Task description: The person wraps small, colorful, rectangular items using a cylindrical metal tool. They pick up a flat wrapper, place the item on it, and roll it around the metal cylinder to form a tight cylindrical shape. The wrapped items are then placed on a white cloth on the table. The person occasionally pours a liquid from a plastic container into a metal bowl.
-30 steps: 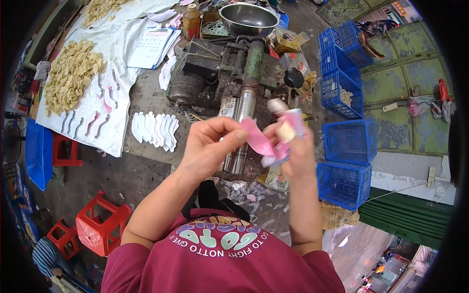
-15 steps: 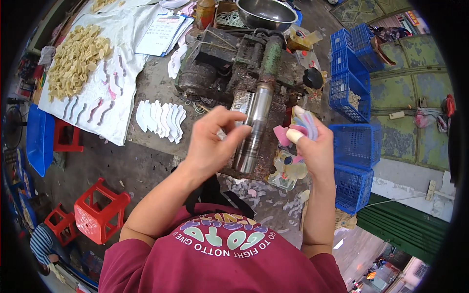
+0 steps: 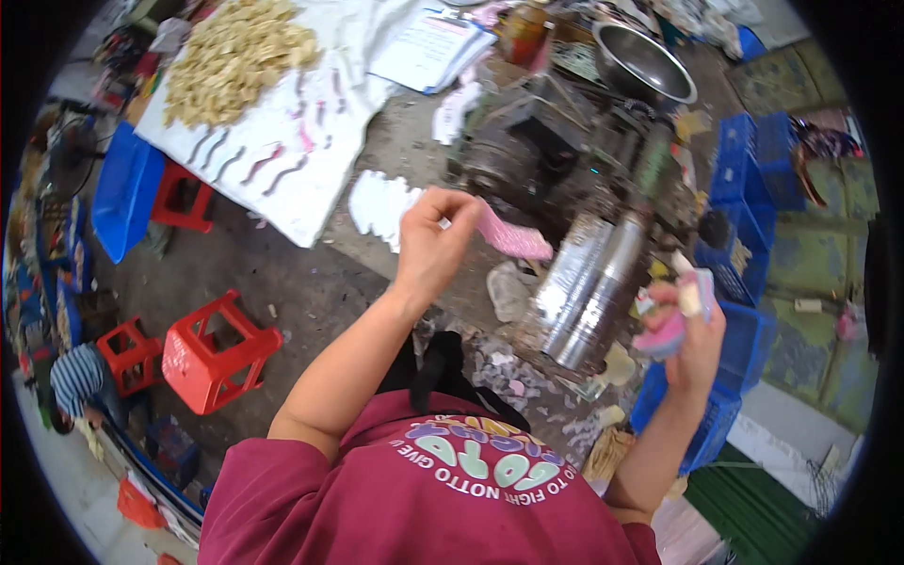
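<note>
My left hand (image 3: 431, 243) pinches one end of a pink curved strip (image 3: 513, 235), which sticks out to the right over the bench. In my right hand (image 3: 699, 347) is a small bundle of pink and pale strips (image 3: 667, 334), and light coverings show on some fingertips. Between the two hands lie the shiny metal rollers (image 3: 603, 287) of a grimy green machine (image 3: 527, 141); neither hand touches them. Just beyond my left hand, a row of white curved pieces (image 3: 381, 209) lies on the bench, partly hidden by that hand.
At the left, a white cloth (image 3: 311, 202) bears a heap of yellowish pieces (image 3: 240, 61) and several wavy strips. A clipboard (image 3: 428, 52) and a steel bowl (image 3: 645, 61) sit farther back. Blue crates (image 3: 744, 179) stand right; red stools (image 3: 217, 353) stand left. Scraps litter the floor.
My left hand has come away from the rollers and now holds a pink strip. My right hand has moved right with its bundle. The whole view has shifted and tilted.
</note>
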Tool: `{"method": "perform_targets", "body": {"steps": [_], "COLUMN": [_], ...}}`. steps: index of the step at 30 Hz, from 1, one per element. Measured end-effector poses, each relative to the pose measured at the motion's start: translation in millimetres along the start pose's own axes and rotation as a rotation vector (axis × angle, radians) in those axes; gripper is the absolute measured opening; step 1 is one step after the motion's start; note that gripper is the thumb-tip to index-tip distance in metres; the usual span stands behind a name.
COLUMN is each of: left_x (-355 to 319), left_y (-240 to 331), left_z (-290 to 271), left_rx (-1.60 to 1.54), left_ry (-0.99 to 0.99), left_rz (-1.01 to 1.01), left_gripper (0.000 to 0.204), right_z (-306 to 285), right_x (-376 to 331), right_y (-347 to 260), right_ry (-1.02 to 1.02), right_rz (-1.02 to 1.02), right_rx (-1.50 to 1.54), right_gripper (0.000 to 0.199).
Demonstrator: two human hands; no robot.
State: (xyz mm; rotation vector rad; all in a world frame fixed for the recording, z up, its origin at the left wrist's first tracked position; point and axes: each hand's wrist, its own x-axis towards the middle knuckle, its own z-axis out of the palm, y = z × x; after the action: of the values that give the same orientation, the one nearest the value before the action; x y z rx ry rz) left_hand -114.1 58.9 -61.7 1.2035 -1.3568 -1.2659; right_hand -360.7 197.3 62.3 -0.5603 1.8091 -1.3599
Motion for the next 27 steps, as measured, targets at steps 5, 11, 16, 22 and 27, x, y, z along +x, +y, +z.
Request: {"method": "perform_targets", "body": {"steps": [5, 11, 16, 22, 27], "left_x": [38.0, 1.9, 37.8, 123.9, 133.5], "left_y": [-55.3, -126.0, -124.2, -155.9, -171.6], "left_z": [-74.5, -116.7, -164.8, -275.3, -285.9], "left_rx": [0.582, 1.021, 0.844, 1.137, 1.149], "left_ry": [0.232, -0.288, 0.039, 0.377, 0.341], "left_rz": [0.441, 0.445, 0.327, -0.093, -0.150], "left_gripper": [0.006, 0.019, 0.030, 0.028, 0.031], "right_z": [0.7, 28.8, 42.0, 91.8, 131.6], "right_x": [-5.7, -2.6, -9.7, -27.7, -34.3], "right_y": [5.6, 3.7, -1.7, -11.6, -1.2], "right_ry": [-0.152, -0.220, -0.171, -0.135, -0.290], "right_rz": [-0.008, -0.013, -0.030, -0.003, 0.048], "right_rx": [0.189, 0.213, 0.226, 0.298, 0.314], "right_gripper": [0.044, 0.041, 0.040, 0.040, 0.035]}}
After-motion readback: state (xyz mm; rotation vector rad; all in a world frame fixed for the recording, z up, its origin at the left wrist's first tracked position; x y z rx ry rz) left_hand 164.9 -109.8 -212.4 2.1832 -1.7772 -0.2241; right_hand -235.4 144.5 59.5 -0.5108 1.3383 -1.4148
